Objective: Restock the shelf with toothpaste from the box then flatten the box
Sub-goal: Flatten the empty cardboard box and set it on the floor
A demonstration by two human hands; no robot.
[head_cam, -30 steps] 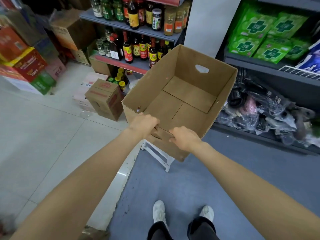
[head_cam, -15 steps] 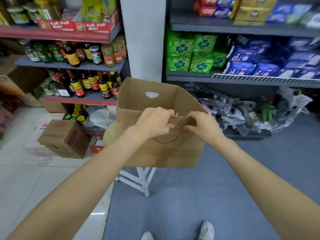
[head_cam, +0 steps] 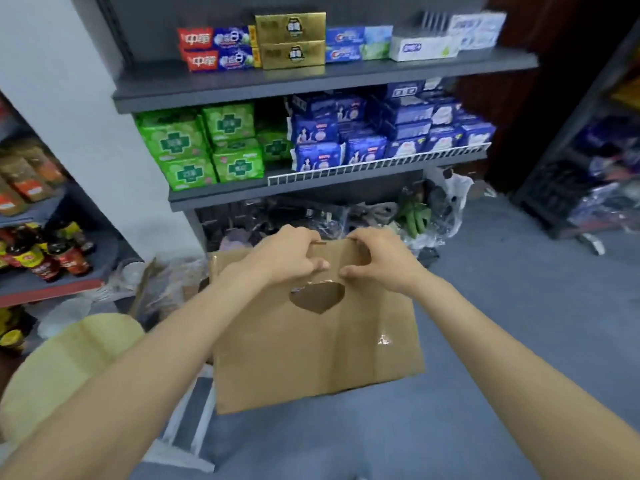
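I hold a brown cardboard box [head_cam: 311,351] up in front of me, its near wall with a heart-shaped handle hole facing me. My left hand [head_cam: 287,254] grips the top edge left of the hole. Just right of it, my right hand [head_cam: 377,259] grips the same edge. The inside of the box is hidden. Toothpaste cartons [head_cam: 221,48] in red, blue, gold and white stand in a row on the top grey shelf [head_cam: 311,81] straight ahead.
Green packs [head_cam: 201,147] and blue packs [head_cam: 381,133] fill the middle shelf. Plastic-wrapped goods [head_cam: 398,216] lie on the bottom level. Sauce bottles [head_cam: 45,251] stand on shelves at the left. A white stool [head_cam: 194,424] is below the box, beside a pale yellow round object [head_cam: 69,368]. Grey floor [head_cam: 519,306] lies at the right.
The box rose from lying open below me to hanging upright by its top edge. My view swung up and right, from the bottle shelves to the toothpaste shelf.
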